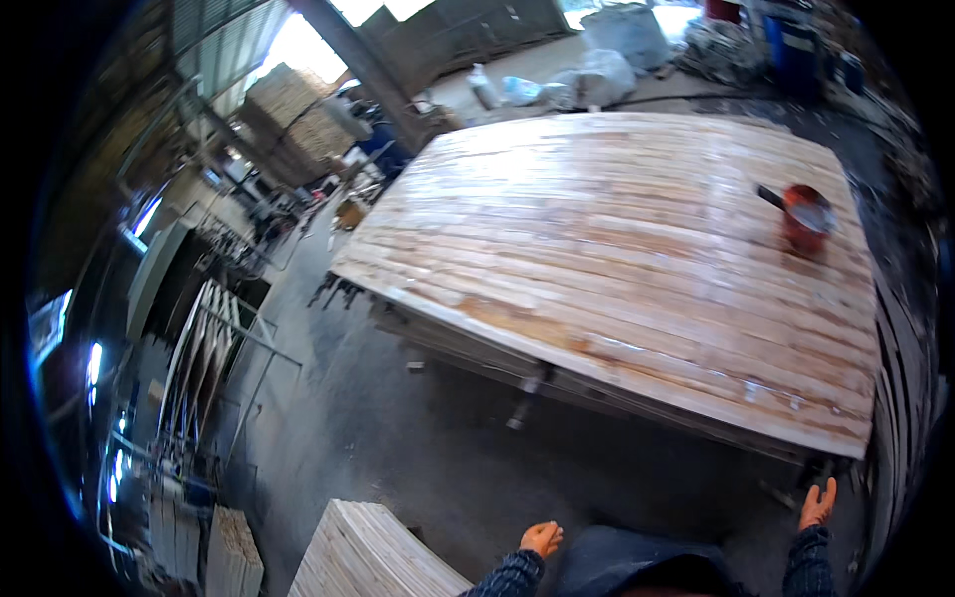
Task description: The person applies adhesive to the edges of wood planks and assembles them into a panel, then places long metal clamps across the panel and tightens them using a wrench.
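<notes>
"Beginning with the surface, what to note?"

"A wide panel of pale and brown strips, laid side by side. Looks quite glossy, with bright light reflected on the far left part. Located directly in front, filling much of the right half of the view, with darker layers under the near edge."

"And around, in the room?"

"A grey floor, a post leaning in the view, tall piles of wood behind, and a rack at the left. Also, at the lower edge, a stack of boards."

"Any containers?"

"Yes, a red can, standing on the panel toward the right side. Open at the top, with a dark handle pointing out to the left. Inside, something pale; cannot tell which material. Farther back, whitish bags on the ground and, near the top right, a blue drum; cannot see the contents of the drum."

"And about the grip?"

"On the left hand, near the boards, curled fingers; cannot tell about anything pinched there. On the right hand, spread fingers, just beside the near right corner of the panel."
</notes>
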`<state>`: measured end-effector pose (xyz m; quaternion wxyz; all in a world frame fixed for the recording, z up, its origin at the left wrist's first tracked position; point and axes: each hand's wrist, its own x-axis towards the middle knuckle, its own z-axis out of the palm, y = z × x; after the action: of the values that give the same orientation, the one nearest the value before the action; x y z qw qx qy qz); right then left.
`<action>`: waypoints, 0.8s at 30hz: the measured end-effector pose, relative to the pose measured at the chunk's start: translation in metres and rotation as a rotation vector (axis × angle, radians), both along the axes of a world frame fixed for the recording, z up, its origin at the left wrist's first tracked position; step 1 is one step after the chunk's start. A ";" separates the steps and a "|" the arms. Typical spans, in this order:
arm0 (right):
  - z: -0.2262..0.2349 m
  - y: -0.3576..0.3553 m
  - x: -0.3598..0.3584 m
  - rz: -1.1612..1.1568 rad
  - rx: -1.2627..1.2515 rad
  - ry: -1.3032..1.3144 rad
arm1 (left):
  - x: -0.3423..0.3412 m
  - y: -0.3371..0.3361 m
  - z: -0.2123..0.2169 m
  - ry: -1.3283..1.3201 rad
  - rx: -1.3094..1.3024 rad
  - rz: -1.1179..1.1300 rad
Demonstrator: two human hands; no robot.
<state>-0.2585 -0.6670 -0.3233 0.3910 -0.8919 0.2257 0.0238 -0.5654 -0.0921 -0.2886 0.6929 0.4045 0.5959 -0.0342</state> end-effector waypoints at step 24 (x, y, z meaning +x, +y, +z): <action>0.108 1.011 0.015 0.973 0.157 0.152 | -0.220 0.563 0.049 -0.060 0.171 0.670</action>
<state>-0.2431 0.3438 -0.2155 0.3831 -0.8575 -0.1910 0.2853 -0.7852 0.4713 -0.2399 0.6463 0.2440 0.6758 0.2570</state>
